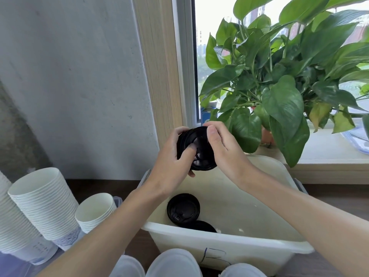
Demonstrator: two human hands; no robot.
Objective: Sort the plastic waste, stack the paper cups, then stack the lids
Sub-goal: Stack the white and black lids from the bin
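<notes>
While the black lid stack [197, 150] is held on edge above the white bin [229, 239], its round face is turned toward the camera, its short axis running away and leftward. It is gripped by the left hand [169, 168], thumb on the face, and pinched at the rim by the right hand [225, 150]. Lid stacking is judged under way; next, a loose lid [183, 208] must be fetched from the bin.

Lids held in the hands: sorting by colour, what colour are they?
The lids are black, seen best in the head view.
</notes>
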